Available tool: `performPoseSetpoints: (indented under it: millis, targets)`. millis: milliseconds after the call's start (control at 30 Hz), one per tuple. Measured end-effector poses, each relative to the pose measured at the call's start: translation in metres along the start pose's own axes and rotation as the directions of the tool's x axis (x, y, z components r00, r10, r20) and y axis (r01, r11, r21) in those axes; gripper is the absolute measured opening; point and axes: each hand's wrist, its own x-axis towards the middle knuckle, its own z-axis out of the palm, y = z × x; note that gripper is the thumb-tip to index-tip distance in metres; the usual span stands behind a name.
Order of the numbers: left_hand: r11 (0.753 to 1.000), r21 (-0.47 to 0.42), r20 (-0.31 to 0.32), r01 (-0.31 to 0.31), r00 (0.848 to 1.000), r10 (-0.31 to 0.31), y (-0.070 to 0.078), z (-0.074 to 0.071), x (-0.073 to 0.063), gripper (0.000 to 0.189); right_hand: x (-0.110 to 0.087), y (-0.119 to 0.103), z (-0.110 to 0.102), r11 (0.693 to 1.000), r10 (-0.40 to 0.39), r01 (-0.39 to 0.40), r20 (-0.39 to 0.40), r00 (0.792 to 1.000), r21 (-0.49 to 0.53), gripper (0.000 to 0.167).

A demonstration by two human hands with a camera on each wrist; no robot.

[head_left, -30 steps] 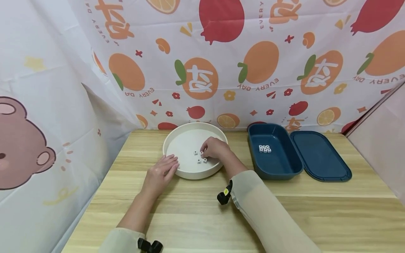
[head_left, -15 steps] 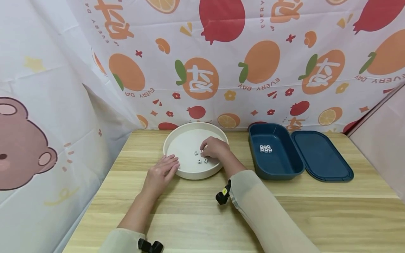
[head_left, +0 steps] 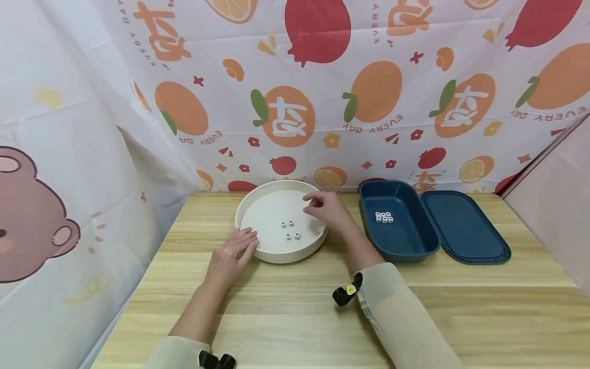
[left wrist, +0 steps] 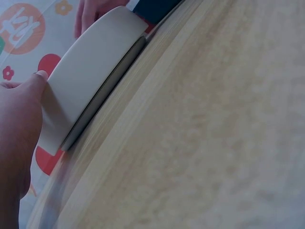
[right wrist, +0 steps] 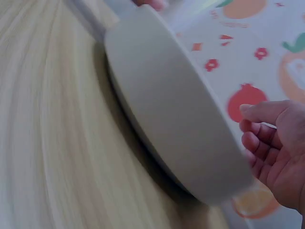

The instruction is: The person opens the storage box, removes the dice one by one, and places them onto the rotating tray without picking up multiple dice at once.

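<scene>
A round cream tray [head_left: 276, 257] with a raised rim stands on the table. On its floor, several small white dice [head_left: 288, 237] sit in two rows of two. My left hand [head_left: 232, 254] rests at the tray's left front rim, fingers fairly straight; the left wrist view shows the thumb [left wrist: 42, 75] at the rim's edge. Over the tray's right side hovers my right hand [head_left: 328, 209], away from the dice. In the right wrist view its fingers [right wrist: 257, 143] are loosely bent and the thumb stands apart from them, with nothing held.
To the right stands a deep blue box [head_left: 405, 251] with several white dice [head_left: 384, 217] grouped in two rows inside. Its matching flat lid [head_left: 465, 228] lies beside it. A fruit-print cloth [head_left: 332, 118] hangs behind the wooden table [head_left: 286, 318].
My right hand has let go of a die in the tray's back row and moved up and right. That row of dice is now uncovered. My left hand has stayed at the rim.
</scene>
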Motion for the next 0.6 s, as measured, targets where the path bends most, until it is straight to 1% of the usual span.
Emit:
performPoseSetpoints:
  millis: [100, 233, 300, 367, 433, 500, 600]
  targets:
    - [1.0, -0.009, 0.008, 0.024, 1.0, -0.023, 0.001, 0.001, 0.0, 0.017, -0.018, 0.005, -0.028, 1.0, 0.002, 0.0, -0.07, 0.998, 0.024, 0.029]
    - [0.999, -0.005, 0.018, 0.035, 0.999, -0.035, 0.0, 0.0, 0.0, 0.017, -0.041, 0.018, -0.07, 1.0, -0.007, 0.004, -0.157, 0.988, -0.017, 0.027]
    - [0.999, -0.006, 0.019, 0.036, 0.999, -0.035, 0.0, 0.0, 0.0, 0.017, -0.052, 0.03, -0.093, 0.999, 0.009, -0.017, -0.206, 0.979, -0.038, 0.027]
    - [0.999, -0.005, 0.016, 0.033, 0.999, -0.033, 0.0, 0.0, 0.0, 0.018, -0.062, 0.044, -0.116, 0.996, 0.035, -0.055, -0.242, 0.97, -0.074, 0.031]
    - [0.999, -0.009, 0.014, 0.033, 0.999, -0.033, 0.0, 0.0, 0.0, 0.018, -0.071, 0.058, -0.136, 0.989, 0.08, -0.109, -0.26, 0.962, -0.101, 0.034]
    - [0.999, -0.013, 0.013, 0.029, 0.999, -0.029, 0.001, 0.001, 0.001, 0.019, -0.078, 0.07, -0.151, 0.976, 0.131, -0.17, -0.259, 0.957, -0.136, 0.036]
    - [0.999, -0.015, 0.01, 0.03, 1.0, -0.029, 0.001, 0.001, 0.001, 0.019, -0.082, 0.084, -0.162, 0.948, 0.201, -0.245, -0.219, 0.955, -0.201, 0.036]
